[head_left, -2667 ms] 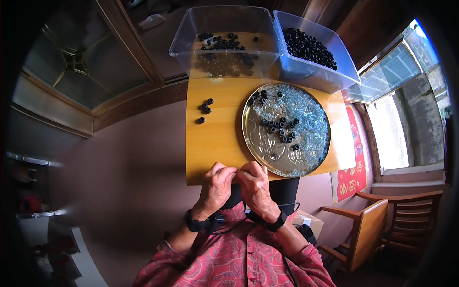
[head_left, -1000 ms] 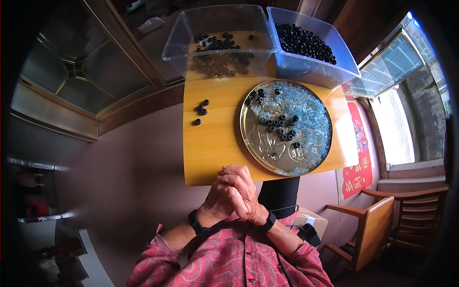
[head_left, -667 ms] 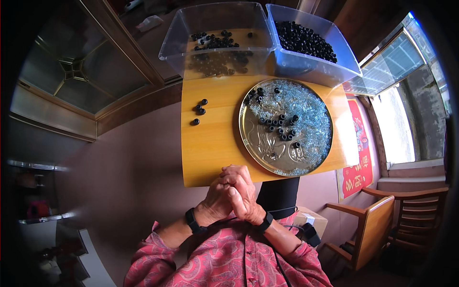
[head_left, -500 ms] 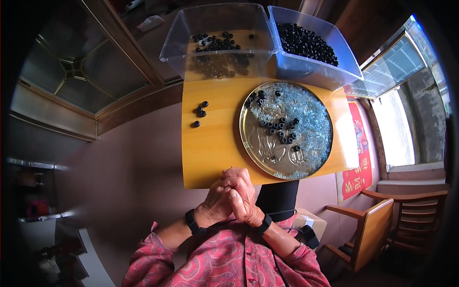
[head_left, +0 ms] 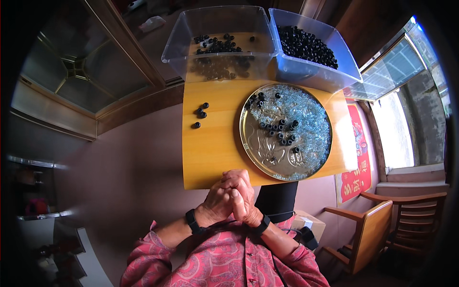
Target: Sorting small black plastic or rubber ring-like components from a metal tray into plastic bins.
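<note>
My left hand (head_left: 213,206) and my right hand (head_left: 244,204) are clasped together at the near edge of the yellow table (head_left: 210,153). Their fingers are folded over each other, and the palms are hidden. No object shows between them. Just beyond, to the right, lies a round metal tray (head_left: 256,148) with an embossed pattern. Small clear bluish beads (head_left: 313,126) cover much of its right and far side. Several black beads with wide holes (head_left: 272,127) lie in its middle and far left. More black beads (head_left: 202,115) sit on the table left of the tray.
Two clear plastic boxes stand at the table's far end. The left box (head_left: 174,48) has a scattering of black beads, while the right box (head_left: 306,69) holds a thick layer. Wooden chairs (head_left: 373,234) and a cardboard carton (head_left: 315,225) are at the right, below a window.
The hands stay clasped in nearly the same place. A black bead or two near the tray's middle look slightly shifted; otherwise the view has only moved a little.
</note>
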Motion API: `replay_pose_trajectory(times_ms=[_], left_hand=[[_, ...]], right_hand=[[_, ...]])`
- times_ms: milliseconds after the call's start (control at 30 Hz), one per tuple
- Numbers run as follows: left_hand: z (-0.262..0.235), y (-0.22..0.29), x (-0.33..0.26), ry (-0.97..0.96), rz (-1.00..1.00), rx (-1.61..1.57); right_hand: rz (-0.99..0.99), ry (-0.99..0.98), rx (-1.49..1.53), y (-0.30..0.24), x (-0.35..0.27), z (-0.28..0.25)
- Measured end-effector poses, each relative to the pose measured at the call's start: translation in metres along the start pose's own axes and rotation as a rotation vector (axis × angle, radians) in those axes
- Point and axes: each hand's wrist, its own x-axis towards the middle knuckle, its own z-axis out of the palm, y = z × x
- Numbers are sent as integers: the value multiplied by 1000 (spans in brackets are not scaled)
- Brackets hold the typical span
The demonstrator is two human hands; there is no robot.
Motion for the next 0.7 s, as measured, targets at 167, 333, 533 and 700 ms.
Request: replay_pose_trajectory(times_ms=[167, 333, 533, 700], left_hand=[[0, 2, 3, 71, 21, 51], [-5, 13, 10, 123, -48, 243], [-14, 13, 19, -4, -81, 311], [-11, 11, 16, 61, -141, 264]], right_hand=[[21, 7, 13, 1, -2, 2], [241, 84, 85, -14, 3, -4], [103, 227, -380, -2, -24, -16], [88, 196, -525, -5, -18, -8]])
